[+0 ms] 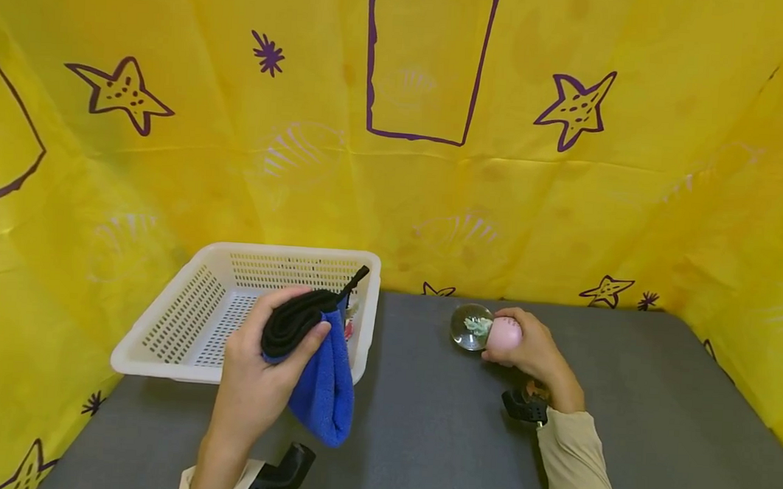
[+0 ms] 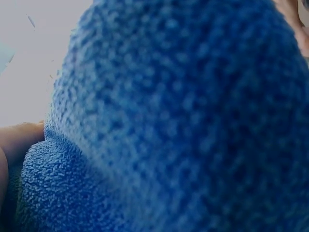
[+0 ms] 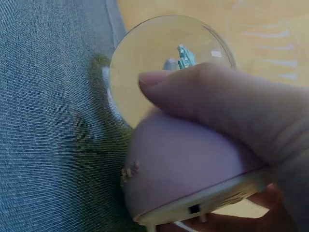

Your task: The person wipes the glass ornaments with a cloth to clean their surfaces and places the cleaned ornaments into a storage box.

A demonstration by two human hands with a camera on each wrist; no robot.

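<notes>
My left hand grips a folded blue fuzzy cloth with a black side rolled inward and a dark strap sticking up at its top. The cloth hangs in front of the basket's right part and fills most of the left wrist view. On the right, my right hand holds a snow globe by its pink base. The globe is tipped on its side, glass dome toward the left, with a small teal figure inside. In the right wrist view my thumb lies across the base and dome, and the base's pale underside shows.
A white plastic basket with slotted walls stands at the back left of the grey tabletop. Behind the cloth, a small red and white item shows inside it. A yellow patterned curtain surrounds the table's back and sides.
</notes>
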